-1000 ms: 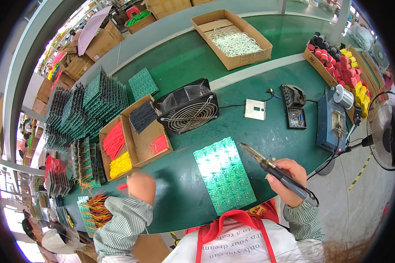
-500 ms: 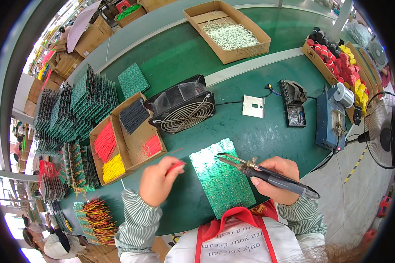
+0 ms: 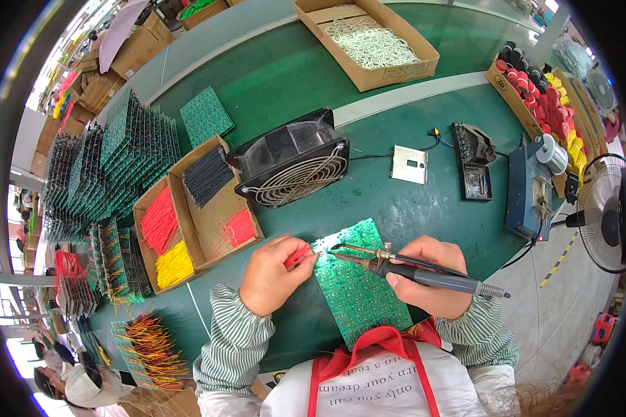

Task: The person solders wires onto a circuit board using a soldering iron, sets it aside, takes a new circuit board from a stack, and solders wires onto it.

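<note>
A green circuit board panel (image 3: 362, 299) lies on the green table in front of me. Pinched in my left hand (image 3: 273, 276) are short red wires (image 3: 298, 256), held against the panel's upper left corner. My right hand (image 3: 435, 278) is wrapped round a grey soldering iron (image 3: 431, 275) with a metal feed tube clamped along it. The iron's tip and the tube's end hover over or touch the panel's upper part; contact is too small to tell. The wire ends at the board are partly hidden by my fingertips.
Left of the panel stands a cardboard box (image 3: 203, 258) with red, yellow and black wires. Behind it is a black fan (image 3: 292, 163). Stacked circuit boards (image 3: 135, 153) fill the far left. A blue solder feeder (image 3: 526, 187) with a solder spool (image 3: 551, 154) stands at right.
My left hand has moved right with the red wires, up to the panel's corner. The iron has shifted slightly left, its tip now nearer those wires.
</note>
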`<state>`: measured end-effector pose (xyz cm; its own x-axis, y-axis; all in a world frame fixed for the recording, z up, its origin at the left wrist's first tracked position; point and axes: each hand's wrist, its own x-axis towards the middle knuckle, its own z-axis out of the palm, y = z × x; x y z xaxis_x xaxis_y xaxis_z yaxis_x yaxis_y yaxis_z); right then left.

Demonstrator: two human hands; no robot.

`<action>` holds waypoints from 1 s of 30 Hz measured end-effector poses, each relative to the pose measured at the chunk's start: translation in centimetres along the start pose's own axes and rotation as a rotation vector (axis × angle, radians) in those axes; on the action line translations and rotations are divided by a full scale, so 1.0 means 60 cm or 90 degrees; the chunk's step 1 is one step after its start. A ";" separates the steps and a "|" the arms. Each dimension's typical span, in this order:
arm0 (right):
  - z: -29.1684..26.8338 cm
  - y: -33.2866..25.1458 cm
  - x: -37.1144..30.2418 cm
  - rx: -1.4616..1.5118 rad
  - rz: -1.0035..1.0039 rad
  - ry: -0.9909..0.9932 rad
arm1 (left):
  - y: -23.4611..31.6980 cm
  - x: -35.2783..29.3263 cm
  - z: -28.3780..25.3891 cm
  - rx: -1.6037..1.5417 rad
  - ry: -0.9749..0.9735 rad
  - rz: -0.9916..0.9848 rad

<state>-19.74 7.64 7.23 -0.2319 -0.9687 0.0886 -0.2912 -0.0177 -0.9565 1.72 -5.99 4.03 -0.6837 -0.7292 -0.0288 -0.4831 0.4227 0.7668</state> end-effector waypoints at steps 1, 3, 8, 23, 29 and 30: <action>0.001 0.002 0.002 0.001 0.002 -0.001 | 0.000 0.001 0.000 -0.010 -0.014 -0.016; 0.004 0.006 0.004 -0.005 0.008 -0.011 | -0.004 0.003 -0.001 -0.017 -0.020 -0.014; 0.008 0.009 0.011 -0.002 0.017 -0.014 | -0.005 0.005 -0.003 -0.023 -0.018 -0.014; -0.005 0.002 0.013 -0.018 -0.014 -0.004 | -0.008 0.007 0.000 -0.041 -0.014 0.002; -0.021 -0.003 0.001 -0.037 -0.007 0.012 | -0.009 0.003 -0.009 -0.015 -0.020 0.001; -0.023 -0.002 -0.001 -0.045 -0.023 0.014 | -0.008 0.000 -0.023 -0.004 -0.005 0.002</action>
<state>-20.94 8.03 7.73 -0.2407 -0.9620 0.1293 -0.3641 -0.0340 -0.9307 2.72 -6.91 4.51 -0.6898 -0.7233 -0.0316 -0.4777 0.4219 0.7706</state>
